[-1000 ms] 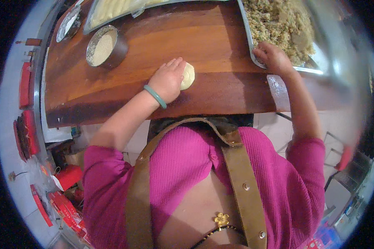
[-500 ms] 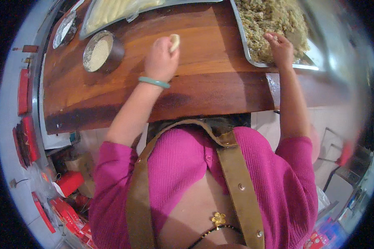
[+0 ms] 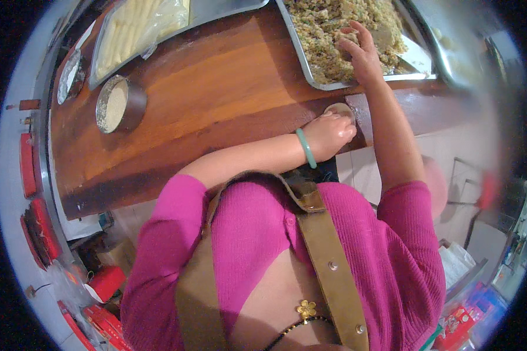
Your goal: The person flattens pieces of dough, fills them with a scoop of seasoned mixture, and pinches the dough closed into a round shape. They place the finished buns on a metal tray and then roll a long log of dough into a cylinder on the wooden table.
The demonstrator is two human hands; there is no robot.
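My left hand (image 3: 329,133), with a green bangle on the wrist, grips a round pale dough disc (image 3: 339,109) near the front edge of the brown wooden table (image 3: 216,93). My right hand (image 3: 362,51) reaches into the metal tray (image 3: 310,61) and presses its fingers into the crumbly minced filling (image 3: 328,23). Whether those fingers hold any filling is hidden.
A small round metal bowl of flour (image 3: 115,105) stands on the table's left part. Behind it lies a tray of pale dough strips under plastic (image 3: 136,29). Red objects (image 3: 38,225) sit at the left, below table level.
My left hand has carried the dough disc to the right and toward the table's front edge, next to the filling tray. My right hand stays in the filling.
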